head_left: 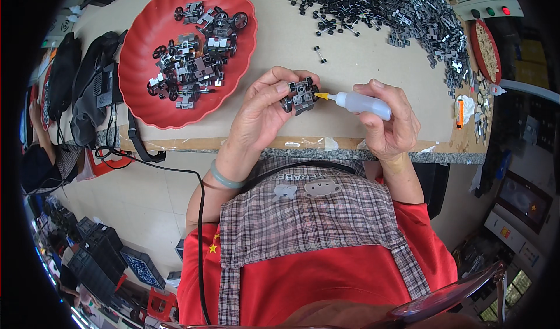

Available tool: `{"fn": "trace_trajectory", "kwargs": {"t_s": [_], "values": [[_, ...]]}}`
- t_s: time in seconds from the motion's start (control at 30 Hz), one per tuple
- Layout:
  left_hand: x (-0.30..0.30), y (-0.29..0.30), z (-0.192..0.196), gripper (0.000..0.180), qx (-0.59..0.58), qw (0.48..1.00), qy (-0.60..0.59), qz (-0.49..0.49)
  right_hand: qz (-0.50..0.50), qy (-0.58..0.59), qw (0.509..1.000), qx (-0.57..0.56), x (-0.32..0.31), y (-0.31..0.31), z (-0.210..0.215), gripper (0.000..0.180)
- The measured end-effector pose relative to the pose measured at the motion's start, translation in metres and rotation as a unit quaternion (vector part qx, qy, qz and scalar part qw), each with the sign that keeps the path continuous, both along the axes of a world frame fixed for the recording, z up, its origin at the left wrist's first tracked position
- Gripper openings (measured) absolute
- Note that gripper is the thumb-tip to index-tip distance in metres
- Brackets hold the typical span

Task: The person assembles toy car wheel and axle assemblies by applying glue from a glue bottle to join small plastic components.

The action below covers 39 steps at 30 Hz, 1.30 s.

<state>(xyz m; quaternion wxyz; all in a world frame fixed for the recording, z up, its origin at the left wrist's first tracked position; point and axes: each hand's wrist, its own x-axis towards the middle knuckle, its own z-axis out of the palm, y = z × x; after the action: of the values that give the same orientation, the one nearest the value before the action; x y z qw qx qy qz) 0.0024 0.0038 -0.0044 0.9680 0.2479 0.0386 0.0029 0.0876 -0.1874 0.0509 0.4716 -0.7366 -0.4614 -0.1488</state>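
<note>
Between the fingers of my left hand is a toy car chassis, dark grey with black wheels. My right hand grips a translucent squeeze bottle lying nearly level, its yellow nozzle tip pointing left at the chassis. Whether the tip touches the chassis I cannot tell. To the left, a red scalloped bowl holds several similar chassis with wheels in a loose heap.
Black wheel-and-axle sets and a long pile of grey plastic parts spread across the table's far right. One axle lies apart. An orange-and-white item sits near the right edge. A black cable hangs beside my left arm.
</note>
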Motion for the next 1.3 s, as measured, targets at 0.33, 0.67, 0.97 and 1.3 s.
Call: {"fn": "trace_trajectory", "kwargs": {"t_s": [0.33, 0.67, 0.97, 1.3], "values": [[-0.001, 0.000, -0.001, 0.015, 0.002, 1.000, -0.005, -0.002, 0.002, -0.092, 0.996, -0.020, 0.001, 0.003, -0.002, 0.045], [0.002, -0.001, 0.006, 0.022, 0.015, 0.999, 0.034, -0.006, 0.019, 0.200, 0.972, 0.119, 0.004, -0.003, -0.005, 0.034], [-0.002, 0.001, 0.000, 0.023, 0.019, 0.999, 0.040, 0.009, -0.084, 0.336, 0.938, -0.013, 0.032, -0.015, -0.027, 0.028], [0.001, 0.000, 0.000, 0.022, 0.008, 0.999, 0.037, 0.008, -0.249, 0.112, 0.950, -0.149, 0.114, -0.036, -0.030, 0.024]]}}
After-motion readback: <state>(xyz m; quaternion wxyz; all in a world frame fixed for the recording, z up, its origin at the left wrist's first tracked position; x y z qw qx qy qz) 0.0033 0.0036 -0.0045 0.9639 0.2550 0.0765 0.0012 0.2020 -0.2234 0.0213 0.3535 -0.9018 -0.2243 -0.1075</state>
